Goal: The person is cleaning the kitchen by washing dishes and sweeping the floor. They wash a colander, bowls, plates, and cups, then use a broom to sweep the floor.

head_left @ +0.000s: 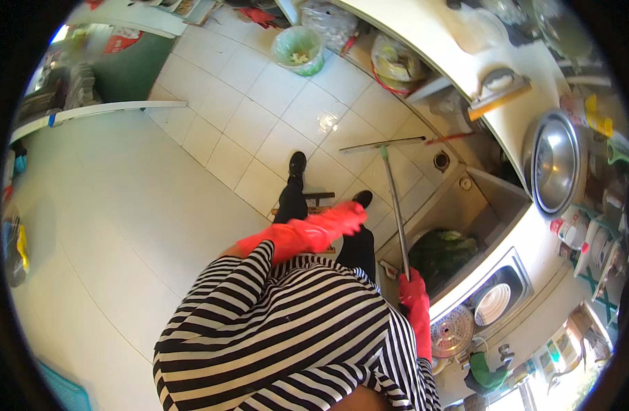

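Note:
My right hand [414, 290], in a red rubber glove, grips the upper end of a long metal squeegee handle [396, 205]. The wide squeegee head [363, 146] lies across the white floor tiles [265, 123], joined to the handle by a pale green socket. In front of my striped top, my left hand [348, 218] wears a matching glove. Motion blurs its fingers, so their pose is unclear; nothing shows in it. Below that hand, a low wooden stool or rack [319, 195] is partly hidden between my black-clad legs.
A floor drain [441, 161] lies right of the squeegee. Beside it, a low trough [492, 192] holds a watermelon [440, 254]. A green bucket [313, 67] stands ahead. A metal basin [557, 162] rests on the right counter [515, 226]. A large white panel [134, 185] borders my left.

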A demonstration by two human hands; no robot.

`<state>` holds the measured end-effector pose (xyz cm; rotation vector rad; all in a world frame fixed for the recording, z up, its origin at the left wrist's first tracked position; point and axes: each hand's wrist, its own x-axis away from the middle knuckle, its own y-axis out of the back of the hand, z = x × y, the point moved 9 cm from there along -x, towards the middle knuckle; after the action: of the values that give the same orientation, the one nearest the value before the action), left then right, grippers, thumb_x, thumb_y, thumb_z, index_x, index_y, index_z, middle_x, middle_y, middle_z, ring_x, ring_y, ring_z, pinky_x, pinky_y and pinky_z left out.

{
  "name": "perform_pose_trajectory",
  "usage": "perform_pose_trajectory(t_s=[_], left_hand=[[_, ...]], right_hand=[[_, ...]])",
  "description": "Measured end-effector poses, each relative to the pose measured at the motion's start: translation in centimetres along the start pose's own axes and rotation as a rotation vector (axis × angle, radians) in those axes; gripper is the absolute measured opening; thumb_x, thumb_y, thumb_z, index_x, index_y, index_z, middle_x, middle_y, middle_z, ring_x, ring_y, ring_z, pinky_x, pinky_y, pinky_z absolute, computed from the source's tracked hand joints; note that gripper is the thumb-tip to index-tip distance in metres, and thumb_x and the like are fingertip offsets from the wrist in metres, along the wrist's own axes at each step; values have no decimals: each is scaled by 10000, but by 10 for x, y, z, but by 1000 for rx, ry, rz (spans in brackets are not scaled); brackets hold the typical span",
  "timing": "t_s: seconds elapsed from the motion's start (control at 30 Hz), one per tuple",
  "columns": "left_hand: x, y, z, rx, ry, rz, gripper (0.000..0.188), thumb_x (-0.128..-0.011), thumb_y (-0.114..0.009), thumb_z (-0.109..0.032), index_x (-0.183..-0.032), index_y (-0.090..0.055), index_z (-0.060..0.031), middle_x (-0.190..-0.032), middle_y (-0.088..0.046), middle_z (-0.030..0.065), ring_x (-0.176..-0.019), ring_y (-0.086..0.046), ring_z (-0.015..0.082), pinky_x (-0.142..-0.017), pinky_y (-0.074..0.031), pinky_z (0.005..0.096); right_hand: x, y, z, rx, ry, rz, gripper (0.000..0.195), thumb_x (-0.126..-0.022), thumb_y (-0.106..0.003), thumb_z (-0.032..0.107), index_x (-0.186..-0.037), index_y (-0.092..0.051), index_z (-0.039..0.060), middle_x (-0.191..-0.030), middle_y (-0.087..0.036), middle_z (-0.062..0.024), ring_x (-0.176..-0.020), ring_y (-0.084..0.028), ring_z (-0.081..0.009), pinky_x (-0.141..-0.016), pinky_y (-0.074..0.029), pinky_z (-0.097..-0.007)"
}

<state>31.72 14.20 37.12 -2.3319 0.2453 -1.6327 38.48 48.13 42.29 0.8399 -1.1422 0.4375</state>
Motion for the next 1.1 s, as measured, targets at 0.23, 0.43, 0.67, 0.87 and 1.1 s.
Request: perform_pose_trajectory(t_s=[0.23, 0.43, 0.67, 0.87, 1.1], left_hand=[[57, -38, 35, 727, 164, 240, 435, -973, -582, -391, -1244, -580, -51, -1174, -666, 138, -1073, -636, 301, -930, -511, 441], [-42, 159, 62, 1171, -323, 109, 196, -947, -571, -231, -876, -615, -54, -807, -631, 135, -788, -612, 306, -691, -512, 443], [-30, 407, 52, 1563, -322, -257, 309, -960, -499, -181, -673, -401, -120, -610, -459, 41, -550, -434, 216, -607, -471, 374], [24, 433, 34, 1278, -67, -821, 230, -969, -511, -211, -772, -476, -98, -679, -496, 52, -545, -464, 222, -622, -503, 394], [-2, 343, 22, 1112, -135, -777, 209, -962, -525, -212, -793, -487, -95, -687, -502, 51, -551, -481, 220, -622, -515, 392]], right_hand=[[45, -82, 184, 161, 163, 155, 544, -908, -618, 265, -1409, -443, 148, -821, -649, -176, -688, -653, -297, -586, -509, -420], [149, -60, 269, 894, 146, 70, 534, -842, -640, 255, -1355, -499, 207, -1038, -682, -235, -951, -668, -412, -816, -517, -513], [143, -117, 417, 901, 447, -57, 272, -872, -651, 332, -1079, -613, 160, -825, -687, -179, -812, -669, -405, -696, -507, -520], [72, -246, 516, 819, 451, 39, 367, -995, -389, 382, -1202, -622, 189, -1123, -683, -166, -1003, -660, -377, -873, -490, -488], [134, -129, 450, 679, 189, 175, 419, -935, -481, 429, -1295, -586, 242, -1111, -684, -132, -1060, -640, -352, -906, -493, -444]])
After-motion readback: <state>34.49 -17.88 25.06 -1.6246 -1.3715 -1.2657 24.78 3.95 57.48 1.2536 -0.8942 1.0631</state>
